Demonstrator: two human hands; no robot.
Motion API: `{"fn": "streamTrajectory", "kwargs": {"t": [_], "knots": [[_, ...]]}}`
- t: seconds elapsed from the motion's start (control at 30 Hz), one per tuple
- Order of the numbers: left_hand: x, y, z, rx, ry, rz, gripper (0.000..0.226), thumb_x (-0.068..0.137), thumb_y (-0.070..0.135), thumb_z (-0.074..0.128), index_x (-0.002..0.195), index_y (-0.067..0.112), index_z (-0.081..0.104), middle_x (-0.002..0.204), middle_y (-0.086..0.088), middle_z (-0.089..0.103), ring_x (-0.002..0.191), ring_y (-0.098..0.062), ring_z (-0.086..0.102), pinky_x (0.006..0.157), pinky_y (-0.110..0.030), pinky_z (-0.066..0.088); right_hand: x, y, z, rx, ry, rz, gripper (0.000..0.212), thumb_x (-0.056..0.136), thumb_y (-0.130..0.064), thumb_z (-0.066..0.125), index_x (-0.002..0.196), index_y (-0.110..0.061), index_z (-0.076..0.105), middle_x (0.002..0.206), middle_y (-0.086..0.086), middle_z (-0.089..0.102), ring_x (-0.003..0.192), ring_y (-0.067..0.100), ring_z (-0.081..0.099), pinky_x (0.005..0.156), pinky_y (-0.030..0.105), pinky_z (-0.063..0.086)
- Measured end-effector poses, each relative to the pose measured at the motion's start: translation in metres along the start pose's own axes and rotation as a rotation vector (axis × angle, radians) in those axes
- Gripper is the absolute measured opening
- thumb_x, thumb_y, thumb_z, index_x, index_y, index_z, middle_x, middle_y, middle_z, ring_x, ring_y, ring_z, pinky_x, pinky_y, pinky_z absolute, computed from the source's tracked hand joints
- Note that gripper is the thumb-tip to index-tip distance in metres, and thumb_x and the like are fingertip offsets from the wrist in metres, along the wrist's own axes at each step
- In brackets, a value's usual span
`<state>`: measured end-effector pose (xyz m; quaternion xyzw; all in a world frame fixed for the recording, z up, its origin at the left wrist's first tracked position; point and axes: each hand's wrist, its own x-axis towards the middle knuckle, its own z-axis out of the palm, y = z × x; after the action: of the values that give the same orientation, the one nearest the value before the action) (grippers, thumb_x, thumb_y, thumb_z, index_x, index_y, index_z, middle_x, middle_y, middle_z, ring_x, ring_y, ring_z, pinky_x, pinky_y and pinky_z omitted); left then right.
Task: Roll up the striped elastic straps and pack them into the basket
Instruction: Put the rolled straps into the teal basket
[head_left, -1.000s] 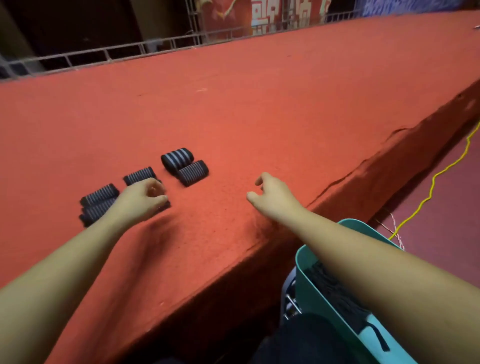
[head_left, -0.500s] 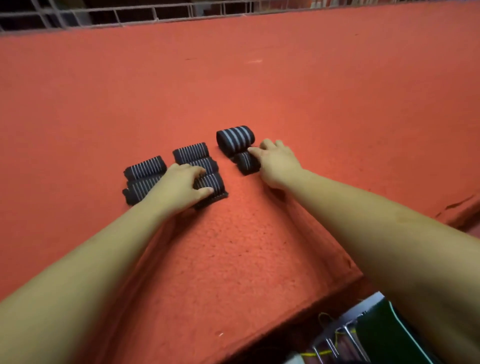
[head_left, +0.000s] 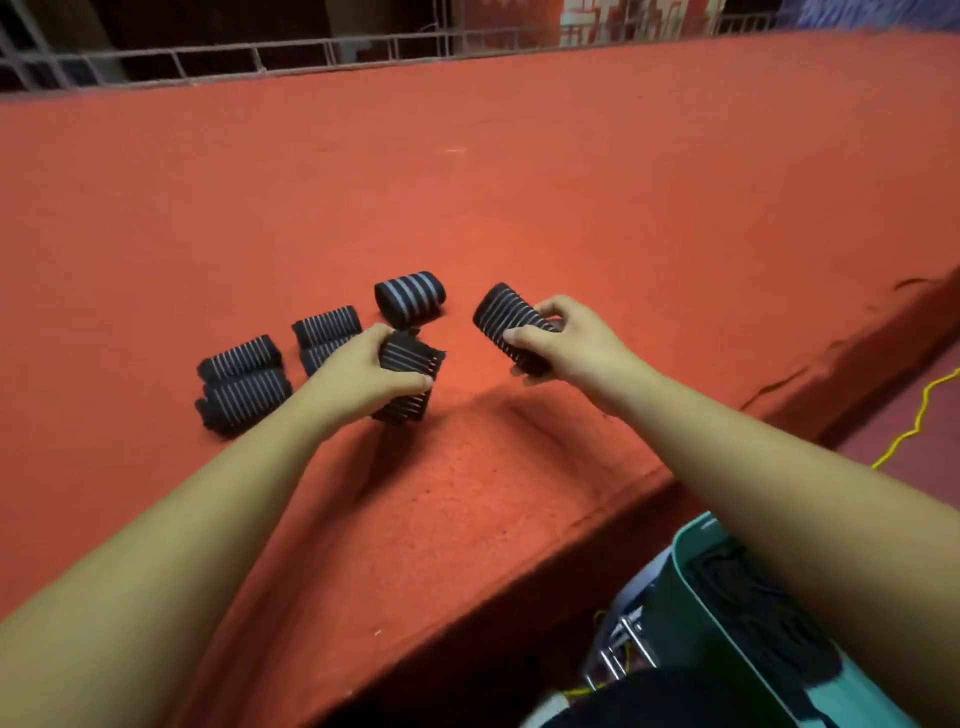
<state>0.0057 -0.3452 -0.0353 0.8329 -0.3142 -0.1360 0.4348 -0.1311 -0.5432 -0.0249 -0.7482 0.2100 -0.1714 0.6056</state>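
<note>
Dark rolled straps with pale stripes lie on the red felt table (head_left: 571, 182). My right hand (head_left: 571, 343) is shut on one rolled strap (head_left: 506, 317), lifted just above the felt. My left hand (head_left: 363, 376) grips two rolls (head_left: 408, 382) stacked together, also raised. One roll (head_left: 410, 296) lies loose behind them. Another roll (head_left: 327, 325) sits left of my left hand, and two more (head_left: 241, 382) lie further left. The teal basket (head_left: 680, 561) stands below the table edge at the lower right, with dark straps inside, partly hidden by my right forearm.
The table's front edge runs diagonally from lower left to right. A yellow cable (head_left: 914, 421) lies on the floor at the right. A metal rail (head_left: 260, 57) borders the far side. A chrome frame (head_left: 623, 644) shows beside the basket.
Both hands closed on rolls and lifted them off the felt; the right hand drew its roll to the right. The view tilted down, bringing the basket back in sight.
</note>
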Motion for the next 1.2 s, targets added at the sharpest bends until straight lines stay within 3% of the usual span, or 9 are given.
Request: {"fn": "streamTrajectory", "kwargs": {"t": [0.13,0.33,0.43,0.57,0.7,0.83,0.97,1.07,1.2], "knots": [[-0.025,0.052,0.047,-0.398,-0.17,-0.021,0.036,0.082,0.006,0.077,0.103,0.015,0.049,0.086,-0.005,0.059,0.067,-0.01,0.063,0.055,-0.029,0.055,-0.073,0.011,-0.074,0.188,0.05,0.101,0.013,0.087,-0.004,0.071,0.091,-0.009,0.061,0.074,0.01,0.063,0.056,0.02,0.063,0.055,0.031,0.055],[-0.061,0.123,0.164,-0.54,-0.459,-0.024,0.041,0.083,0.006,0.077,0.111,0.015,0.047,0.09,-0.01,0.058,0.068,-0.024,0.063,0.058,-0.039,0.056,-0.186,0.043,-0.188,-0.234,0.182,0.157,0.021,0.082,-0.01,0.079,0.095,-0.004,0.065,0.069,0.006,0.065,0.057,0.017,0.06,0.054,0.03,0.048],[-0.083,0.149,0.227,-0.537,-0.566,-0.052,0.052,0.069,0.022,0.08,0.113,0.014,0.053,0.094,-0.01,0.061,0.081,-0.025,0.063,0.077,-0.048,0.055,-0.232,0.063,-0.223,-0.436,0.247,0.24,0.029,0.076,-0.013,0.085,0.091,-0.01,0.059,0.067,0.0,0.064,0.052,0.01,0.057,0.052,0.025,0.047],[-0.109,0.17,0.3,-0.561,-0.687,-0.149,0.043,0.061,0.026,0.067,0.1,0.013,0.058,0.09,-0.008,0.062,0.085,-0.023,0.059,0.082,-0.041,0.046,-0.277,0.094,-0.254,-0.606,0.289,0.354,0.024,0.077,-0.013,0.077,0.088,-0.017,0.057,0.075,-0.002,0.062,0.065,0.013,0.056,0.053,0.02,0.041],[-0.122,0.164,0.358,-0.443,-0.778,-0.074,0.054,0.056,0.036,0.077,0.103,0.013,0.064,0.096,-0.008,0.071,0.093,-0.023,0.067,0.099,-0.047,0.049,-0.302,0.12,-0.27,-0.747,0.271,0.486,0.02,0.078,-0.015,0.07,0.095,-0.013,0.059,0.088,0.004,0.064,0.08,0.021,0.056,0.059,0.022,0.041],[-0.129,0.164,0.395,-0.259,-0.852,0.06,0.038,0.069,0.026,0.084,0.103,0.023,0.069,0.096,0.0,0.073,0.089,-0.013,0.069,0.089,-0.03,0.053,-0.315,0.144,-0.278,-0.82,0.274,0.6,0.028,0.077,-0.018,0.067,0.101,-0.01,0.055,0.098,0.01,0.067,0.091,0.028,0.062,0.07,0.035,0.045],[-0.128,0.156,0.43,-0.063,-0.854,0.245,0.041,0.07,0.013,0.084,0.107,0.021,0.069,0.097,-0.002,0.062,0.085,-0.013,0.061,0.083,-0.025,0.047,-0.314,0.162,-0.269,-0.869,0.332,0.64,0.034,0.081,-0.02,0.071,0.098,-0.014,0.042,0.108,0.019,0.065,0.099,0.035,0.064,0.067,0.032,0.041],[-0.127,0.146,0.449,0.156,-0.835,0.387,0.05,0.072,0.017,0.084,0.118,0.025,0.067,0.104,-0.003,0.052,0.094,-0.018,0.056,0.084,-0.019,0.037,-0.307,0.174,-0.257,-0.877,0.366,0.669,0.032,0.081,-0.021,0.073,0.101,-0.011,0.05,0.11,0.019,0.066,0.099,0.036,0.065,0.066,0.03,0.039],[-0.118,0.135,0.467,0.317,-0.823,0.481,0.057,0.076,0.016,0.081,0.13,0.019,0.061,0.117,-0.008,0.056,0.113,-0.024,0.056,0.09,-0.016,0.033,-0.297,0.19,-0.248,-0.827,0.391,0.721,0.031,0.083,-0.018,0.074,0.104,-0.006,0.054,0.11,0.018,0.065,0.102,0.037,0.065,0.072,0.032,0.045]]}}
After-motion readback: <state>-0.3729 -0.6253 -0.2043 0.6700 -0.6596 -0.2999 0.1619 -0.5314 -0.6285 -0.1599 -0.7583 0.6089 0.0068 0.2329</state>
